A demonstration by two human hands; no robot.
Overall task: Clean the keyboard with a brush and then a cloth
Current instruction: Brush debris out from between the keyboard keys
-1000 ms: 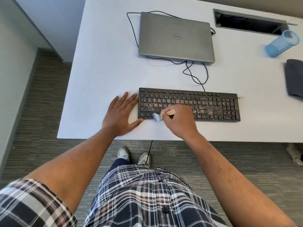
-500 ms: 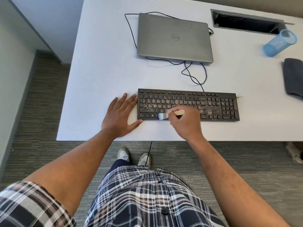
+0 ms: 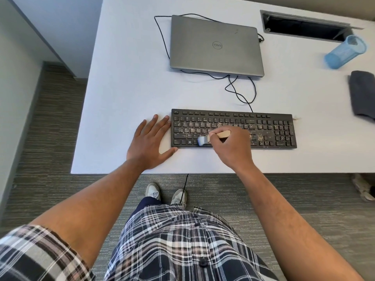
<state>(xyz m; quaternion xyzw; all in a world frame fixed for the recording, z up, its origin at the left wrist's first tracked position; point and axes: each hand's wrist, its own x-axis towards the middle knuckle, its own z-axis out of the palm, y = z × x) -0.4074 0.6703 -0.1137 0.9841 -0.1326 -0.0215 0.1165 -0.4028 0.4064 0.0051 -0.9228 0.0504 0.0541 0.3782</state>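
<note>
Right hand grips the brush by its wooden handle, bristles down on the keyboard just left of the knuckles. Left hand lies flat and relaxed on the tabletop, fingertips against the keyboard's end, probably to stop it sliding. Crumbs sit mostly right of the brush. The cloth waits well off to the right.

My closed laptop sits at the back of the white bench, its black cable looping in front. Blue cup lies tipped over on the right, near the open cable hatch.
</note>
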